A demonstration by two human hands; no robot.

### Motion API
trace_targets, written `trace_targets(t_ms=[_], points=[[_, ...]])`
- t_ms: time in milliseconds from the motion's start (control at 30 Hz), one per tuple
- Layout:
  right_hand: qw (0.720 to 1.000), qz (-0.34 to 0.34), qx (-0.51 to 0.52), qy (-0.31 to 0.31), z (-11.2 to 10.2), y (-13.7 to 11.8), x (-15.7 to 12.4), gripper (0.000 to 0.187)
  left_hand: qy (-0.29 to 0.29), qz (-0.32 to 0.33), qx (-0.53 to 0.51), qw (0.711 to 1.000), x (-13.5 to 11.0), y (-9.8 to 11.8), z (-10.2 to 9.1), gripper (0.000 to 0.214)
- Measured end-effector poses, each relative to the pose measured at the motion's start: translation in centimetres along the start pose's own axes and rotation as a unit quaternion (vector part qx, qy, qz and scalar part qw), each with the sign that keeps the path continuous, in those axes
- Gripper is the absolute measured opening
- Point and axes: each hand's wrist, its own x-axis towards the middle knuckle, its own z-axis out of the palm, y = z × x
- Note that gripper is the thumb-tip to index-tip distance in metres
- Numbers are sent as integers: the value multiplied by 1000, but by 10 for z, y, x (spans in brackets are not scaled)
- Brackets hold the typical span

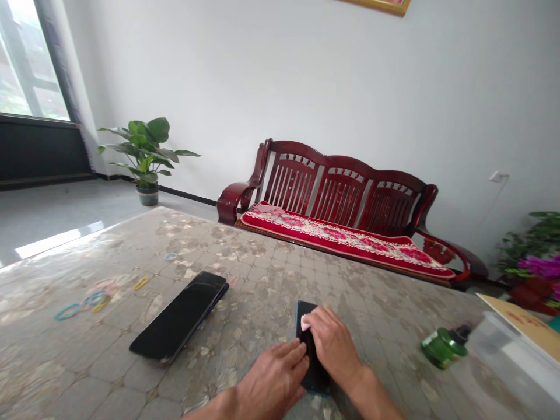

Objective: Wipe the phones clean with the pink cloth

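A dark smartphone (321,379) with a blue edge lies on the table in front of me, partly covered by both hands. My left hand (273,379) is at its left side, fingers pressed together and holding that edge; its thumb is hidden. Over the upper part of the screen, my right hand (332,344) is closed on a small pale pink wipe (305,322), pressing it against the glass. Farther left rests a larger black phone-like slab (181,321), with a second bluish edge showing beneath it.
Several coloured rubber bands (67,311) lie at the left of the patterned table (245,344). To the right are a green bottle with a black cap (444,348) and a clear plastic container (503,356). Behind the table stand a wooden bench (335,186) and a potted plant (146,154).
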Motion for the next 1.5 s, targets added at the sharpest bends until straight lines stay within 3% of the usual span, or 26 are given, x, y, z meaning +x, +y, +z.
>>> trace_targets(t_ms=[300,567,867,1133,1367,1500], points=[[999,28,-36,11,11,1,38,26,2,2,-8,1000,-1,0,0,35],[1000,-7,-1,-20,1,-12,14,31,-8,-5,-12,1000,1,3,-2,32],[999,43,-15,-2,8,-4,39,29,6,14,8,1000,-2,-2,3,35],[999,5,-7,-37,-4,-12,6,30,14,13,22,1000,0,-1,5,31],[997,46,-61,-32,2,-5,29,28,23,27,54,998,0,-4,10,30],[995,28,-70,-58,-6,-9,24,29,15,27,56,998,0,-2,5,33]])
